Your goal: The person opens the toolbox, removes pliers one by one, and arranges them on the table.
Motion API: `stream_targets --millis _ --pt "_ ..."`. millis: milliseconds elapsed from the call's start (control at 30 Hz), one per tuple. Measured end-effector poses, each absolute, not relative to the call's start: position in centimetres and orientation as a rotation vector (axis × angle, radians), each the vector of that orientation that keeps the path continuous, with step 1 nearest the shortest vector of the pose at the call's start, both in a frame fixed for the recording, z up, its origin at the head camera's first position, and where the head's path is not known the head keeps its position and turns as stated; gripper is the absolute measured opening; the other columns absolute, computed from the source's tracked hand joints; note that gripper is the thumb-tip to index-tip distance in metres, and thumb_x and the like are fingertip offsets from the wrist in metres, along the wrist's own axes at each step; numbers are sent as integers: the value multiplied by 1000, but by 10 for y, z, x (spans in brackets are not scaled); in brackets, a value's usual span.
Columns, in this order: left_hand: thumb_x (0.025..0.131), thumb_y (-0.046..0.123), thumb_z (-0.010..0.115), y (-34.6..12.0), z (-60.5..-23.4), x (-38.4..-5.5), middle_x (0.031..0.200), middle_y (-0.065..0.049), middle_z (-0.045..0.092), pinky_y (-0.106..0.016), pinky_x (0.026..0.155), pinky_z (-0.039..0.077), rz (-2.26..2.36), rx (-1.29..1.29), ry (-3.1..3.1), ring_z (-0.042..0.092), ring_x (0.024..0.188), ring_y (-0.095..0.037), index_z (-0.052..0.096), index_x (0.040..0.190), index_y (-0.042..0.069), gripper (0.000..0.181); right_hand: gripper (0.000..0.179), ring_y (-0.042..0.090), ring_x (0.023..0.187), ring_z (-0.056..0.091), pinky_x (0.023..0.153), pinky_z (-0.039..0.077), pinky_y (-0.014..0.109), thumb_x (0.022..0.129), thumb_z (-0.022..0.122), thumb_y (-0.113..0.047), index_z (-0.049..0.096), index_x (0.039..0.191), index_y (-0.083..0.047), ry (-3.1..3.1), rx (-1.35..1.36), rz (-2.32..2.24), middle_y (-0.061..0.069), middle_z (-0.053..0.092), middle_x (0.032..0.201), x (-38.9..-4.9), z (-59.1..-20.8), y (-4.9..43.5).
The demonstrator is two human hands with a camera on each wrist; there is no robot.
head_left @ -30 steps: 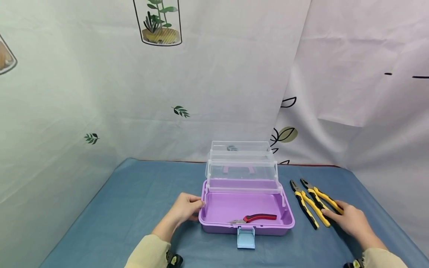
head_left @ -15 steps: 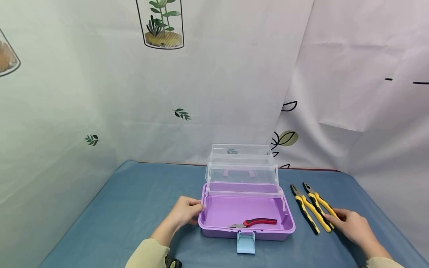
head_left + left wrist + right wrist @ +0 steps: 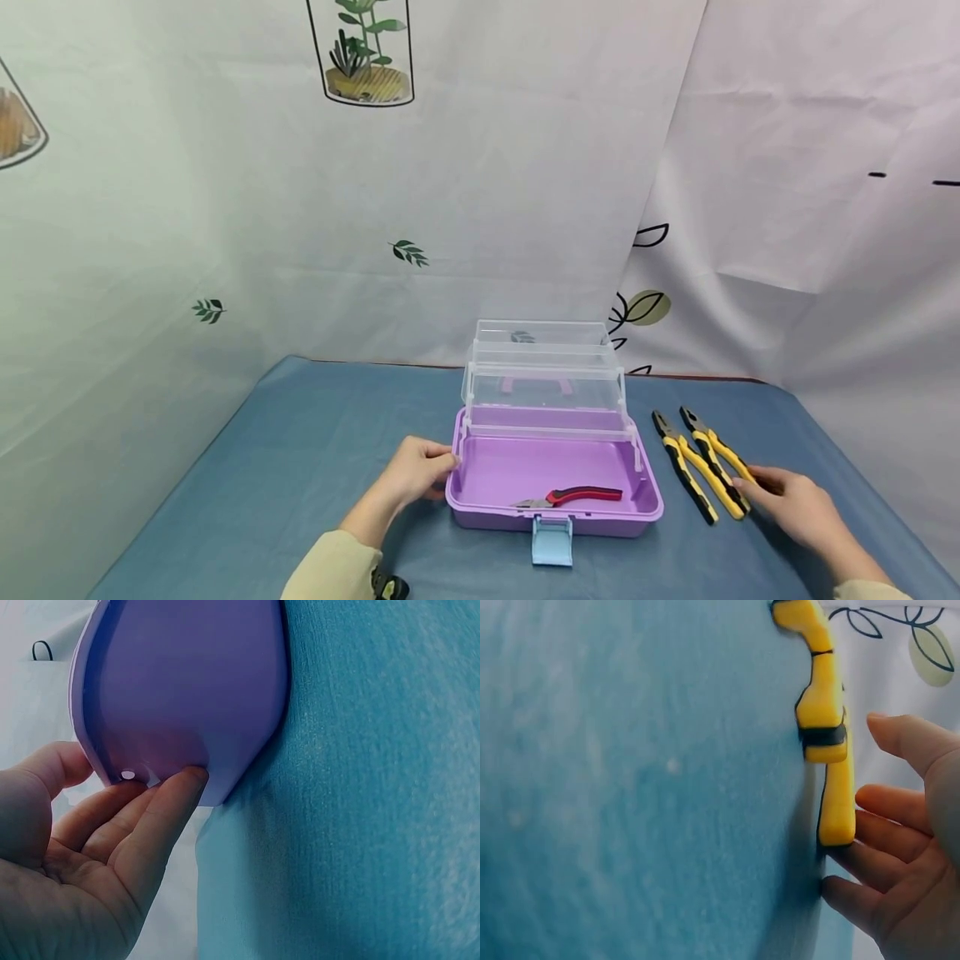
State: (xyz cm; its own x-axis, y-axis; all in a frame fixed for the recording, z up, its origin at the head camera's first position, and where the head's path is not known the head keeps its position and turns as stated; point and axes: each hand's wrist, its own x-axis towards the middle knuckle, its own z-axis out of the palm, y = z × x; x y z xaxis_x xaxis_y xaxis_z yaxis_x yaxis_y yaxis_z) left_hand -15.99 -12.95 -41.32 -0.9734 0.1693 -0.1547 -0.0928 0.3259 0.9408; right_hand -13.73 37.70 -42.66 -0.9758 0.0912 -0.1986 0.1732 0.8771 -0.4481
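An open purple toolbox (image 3: 536, 479) stands on the table with its clear trays raised at the back. My left hand (image 3: 411, 472) pinches its left rim; in the left wrist view the thumb is on one side of the wall and fingers (image 3: 161, 806) on the other. Red-and-black pliers (image 3: 585, 494) lie inside the box. To its right are two yellow-and-black pliers, the left pair (image 3: 686, 468) and the right pair (image 3: 708, 450). My right hand (image 3: 797, 508) is at the right pair's handles; in the right wrist view its fingers touch a handle end (image 3: 838, 825), the thumb apart from it.
A blue cloth (image 3: 337, 417) covers the table. The toolbox's light-blue latch (image 3: 552, 542) hangs down in front. A pale printed curtain (image 3: 525, 167) closes off the back and both sides.
The right pair's outer handle has swung left toward its other handle, and my right hand has shifted slightly with it. My left hand stays on the toolbox rim.
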Motion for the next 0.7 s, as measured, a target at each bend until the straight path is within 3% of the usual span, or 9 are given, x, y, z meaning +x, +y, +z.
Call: stream_targets --millis 433,700 --pt "85 11 61 -129 -413 -159 97 -24 70 -36 60 60 1700 53 2364 69 79 -20 64 110 -12 34 81 55 117 42 78 49 57 91 47 -58 41 136 9 2969 135 -722 38 41 135 -137 -407 351" --pt "85 11 62 -129 -412 -158 99 -25 69 -36 59 60 1703 43 2374 69 80 -23 64 110 -12 34 70 49 112 50 83 48 61 91 55 -49 48 132 7 3126 2 -785 35 48 128 -127 -394 316"
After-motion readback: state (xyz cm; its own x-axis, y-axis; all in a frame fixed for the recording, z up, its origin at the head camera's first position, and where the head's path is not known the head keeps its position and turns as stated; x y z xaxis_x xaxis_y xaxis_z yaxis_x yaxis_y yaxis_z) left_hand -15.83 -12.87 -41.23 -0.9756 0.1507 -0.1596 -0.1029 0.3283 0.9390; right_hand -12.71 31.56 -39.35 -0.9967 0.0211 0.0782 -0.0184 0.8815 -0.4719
